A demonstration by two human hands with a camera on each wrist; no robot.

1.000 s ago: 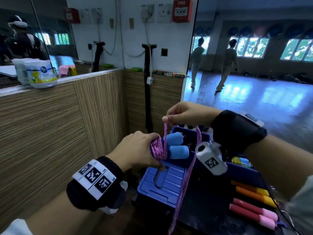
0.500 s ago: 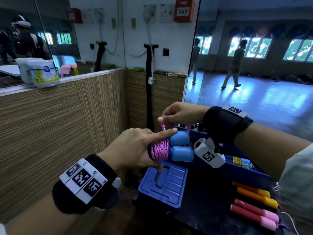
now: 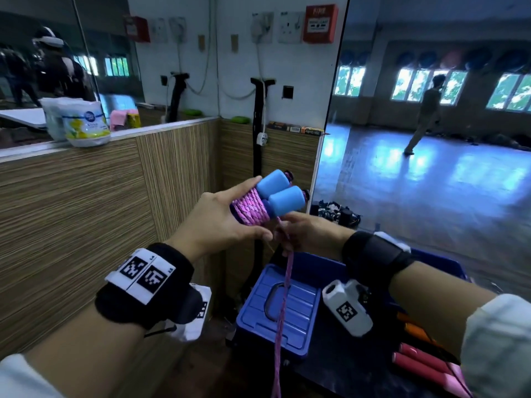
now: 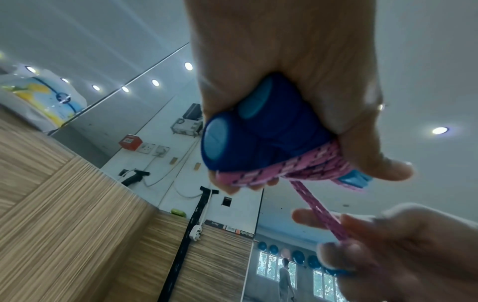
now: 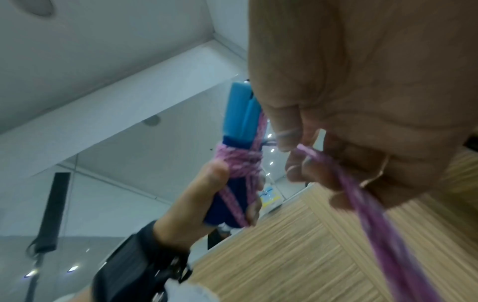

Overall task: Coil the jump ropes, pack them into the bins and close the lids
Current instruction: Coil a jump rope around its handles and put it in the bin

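My left hand grips the two blue handles of a jump rope side by side, with pink rope wound round them near my fingers. The left wrist view shows the handle ends and the wraps under my thumb. Just below them my right hand pinches the loose pink rope, which hangs down past the blue lid. In the right wrist view the rope runs through my curled fingers toward the wrapped handles. An open blue bin sits below my hands.
Pink and orange jump rope handles lie on the dark surface at the right. A striped wooden half-wall with a ledge stands at the left, a mirror wall ahead. A person walks in the mirrored room.
My left hand has lifted the wrapped handles up and tilted them. My right hand has come from above the handles down to below them, drawing the rope round.
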